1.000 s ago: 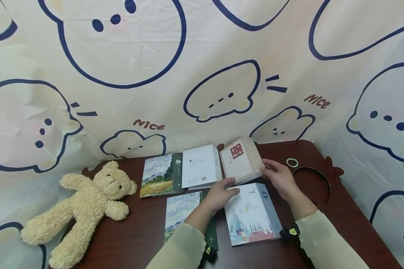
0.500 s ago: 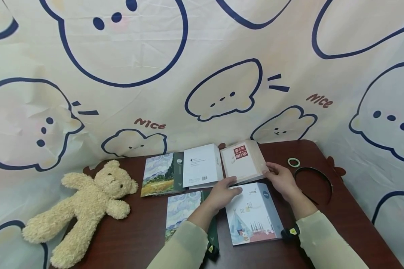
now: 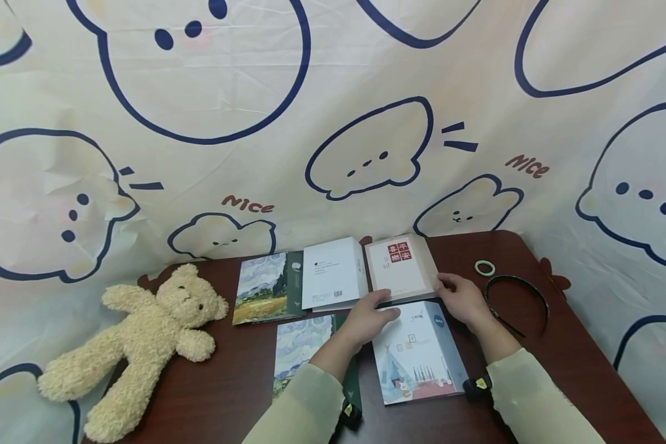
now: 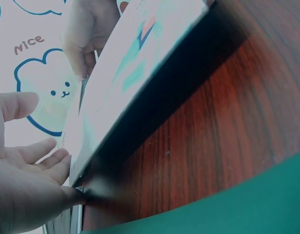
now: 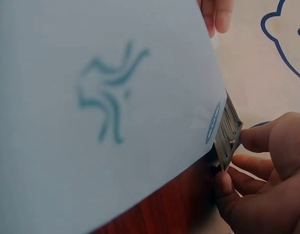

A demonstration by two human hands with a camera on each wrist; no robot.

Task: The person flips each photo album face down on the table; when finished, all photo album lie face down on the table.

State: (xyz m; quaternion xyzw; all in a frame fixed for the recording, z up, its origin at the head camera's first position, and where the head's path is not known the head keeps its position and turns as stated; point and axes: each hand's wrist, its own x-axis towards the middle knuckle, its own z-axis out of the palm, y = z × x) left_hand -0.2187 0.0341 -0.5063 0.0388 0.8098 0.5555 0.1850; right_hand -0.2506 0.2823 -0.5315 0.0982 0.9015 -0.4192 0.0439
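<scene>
A cream book (image 3: 399,268) with a red square of characters on its cover lies near the back edge of the table. My right hand (image 3: 466,302) pinches its lower right corner; in the right wrist view the thumb (image 5: 257,138) is on top, with fingertips below. At the lower left corner is my left hand (image 3: 363,320), index finger reaching the book's near edge and thumb held apart. The left wrist view shows that hand's fingers (image 4: 43,156) loosely spread. In front of the cream book lies a white-and-blue book (image 3: 416,357) with a tent picture, partly under the left thumb.
A white book (image 3: 333,274) and a landscape-painted book (image 3: 261,287) lie to the left. Another painted book (image 3: 300,345) is partly under the left forearm. A teddy bear (image 3: 155,345) lies at left. A green-white ring (image 3: 485,263) and black headband (image 3: 545,305) are at right.
The cream book has come down from a tilt to lie flatter and straighter, its top edge shifting right. The right hand has lowered slightly with it; the left hand has barely moved.
</scene>
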